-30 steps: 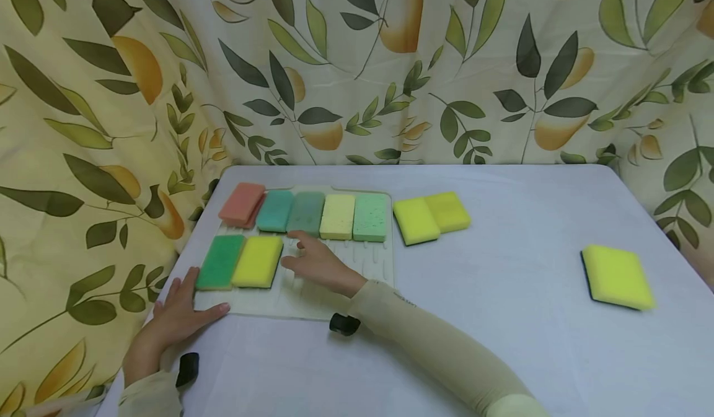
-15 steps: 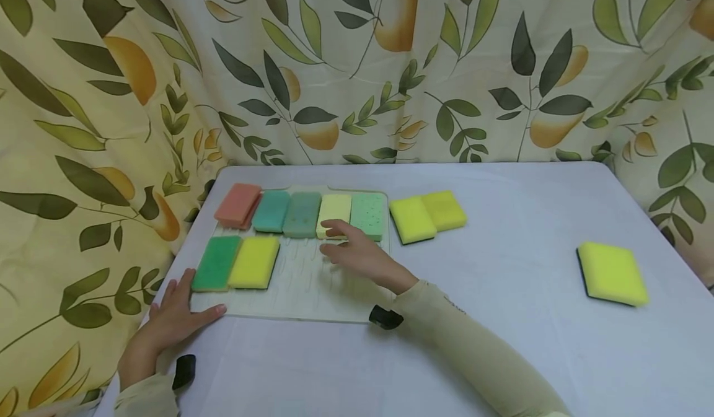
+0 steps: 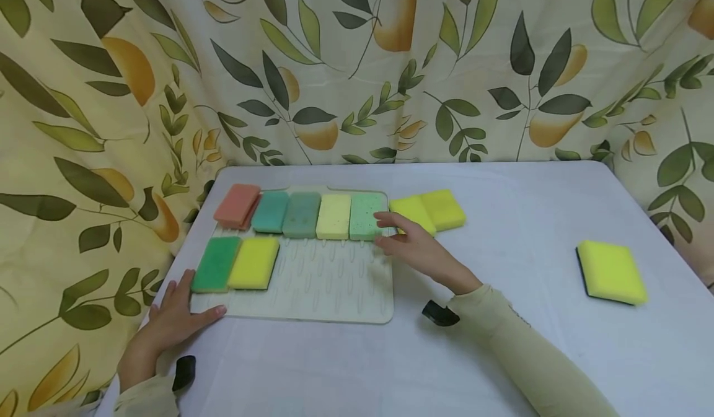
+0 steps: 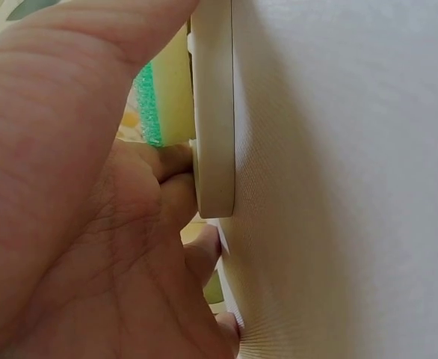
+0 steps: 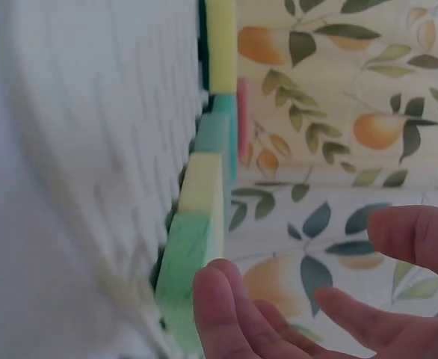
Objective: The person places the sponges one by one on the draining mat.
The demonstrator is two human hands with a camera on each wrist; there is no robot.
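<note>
A flat white ridged tray (image 3: 329,280) lies on the table's left half. My left hand (image 3: 171,321) spreads around its near left corner; in the left wrist view, fingers touch the tray's edge. Beside that hand lie a green sponge (image 3: 216,264) and a yellow sponge (image 3: 253,262). A back row holds a pink sponge (image 3: 238,203), a teal one, a grey-green one, a pale yellow sponge (image 3: 333,215) and a mint sponge (image 3: 364,209). My right hand (image 3: 424,253), holding nothing, hovers by the tray's right edge, fingers loosely bent, overlapping the mint sponge and a yellow sponge.
Two bright yellow sponges (image 3: 445,209) overlap just right of the tray. Another yellow sponge (image 3: 612,271) with a dark underside lies at the table's far right. A leaf-patterned curtain (image 3: 357,82) hangs along the back and left side. White cloth covers the table (image 3: 519,219).
My right hand has moved rightward from beside the front yellow sponge, across the tray, to its right edge. My left hand and the sponges keep their places; the head view shifted slightly.
</note>
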